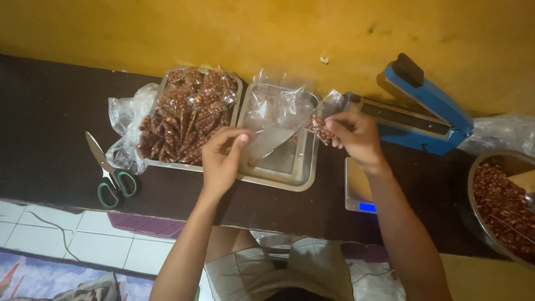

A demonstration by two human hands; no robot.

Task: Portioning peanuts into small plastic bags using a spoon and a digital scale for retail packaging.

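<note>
The left hand (222,159) pinches an empty clear plastic bag (267,142) over a shiny metal tray (298,173). The right hand (354,136) grips a small clear bag of brown peanuts (320,125) beside it.

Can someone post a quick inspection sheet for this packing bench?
Surface: dark counter against a yellow wall.
Job's things: clear bag, small filled bag of nuts, steel tray, tray of packed nut bags.
Clutter: scissors, loose plastic, bowl of nuts.
Hands: left hand pinches the clear bag; right hand holds the small filled bag.
Cables: thin wire on the tiled floor.
Surroundings: blue heat sealer, scale.
</note>
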